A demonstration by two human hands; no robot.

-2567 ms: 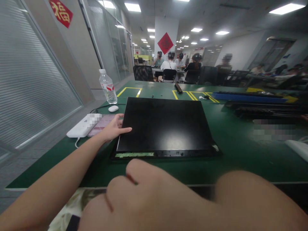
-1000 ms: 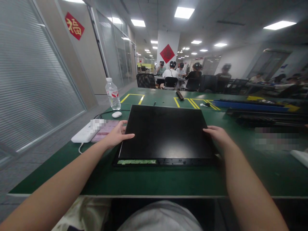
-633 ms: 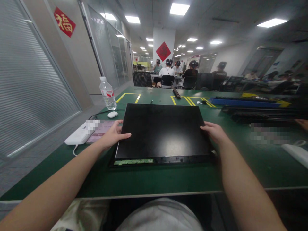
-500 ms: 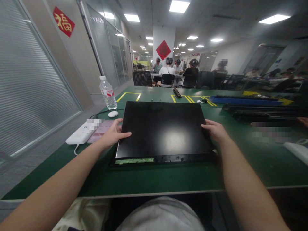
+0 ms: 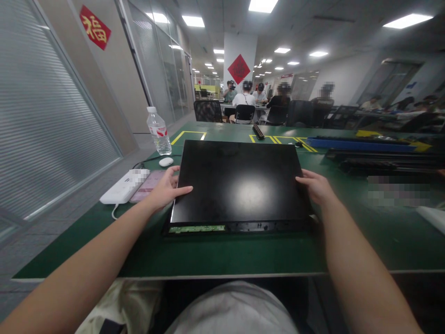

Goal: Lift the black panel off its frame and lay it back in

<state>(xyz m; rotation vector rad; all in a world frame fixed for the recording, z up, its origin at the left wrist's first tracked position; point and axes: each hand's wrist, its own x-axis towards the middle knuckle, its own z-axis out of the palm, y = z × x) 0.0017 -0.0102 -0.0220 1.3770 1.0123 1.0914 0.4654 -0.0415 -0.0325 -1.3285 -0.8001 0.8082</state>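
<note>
A flat black display panel (image 5: 225,181) is held by its two short sides in front of me, its far edge tilted up a little. Under its near edge show a green circuit strip (image 5: 197,228) and a black frame (image 5: 264,227). My left hand (image 5: 170,188) grips the left edge, thumb on the glossy face and fingers behind. On the right edge my right hand (image 5: 314,185) does the same, with its thumb at the rim. Both hands' fingers are partly hidden by the panel.
On the green table (image 5: 243,260), a water bottle (image 5: 160,132), a white case (image 5: 166,162), a power bank (image 5: 121,188) and a phone (image 5: 149,185) lie left. Black strips (image 5: 375,160) and a blue tray (image 5: 361,144) lie right. People sit at tables behind.
The view has shifted slightly, so everything sits a bit further right and higher. Both hands keep their hold on the panel, and the far edge seems raised slightly more.
</note>
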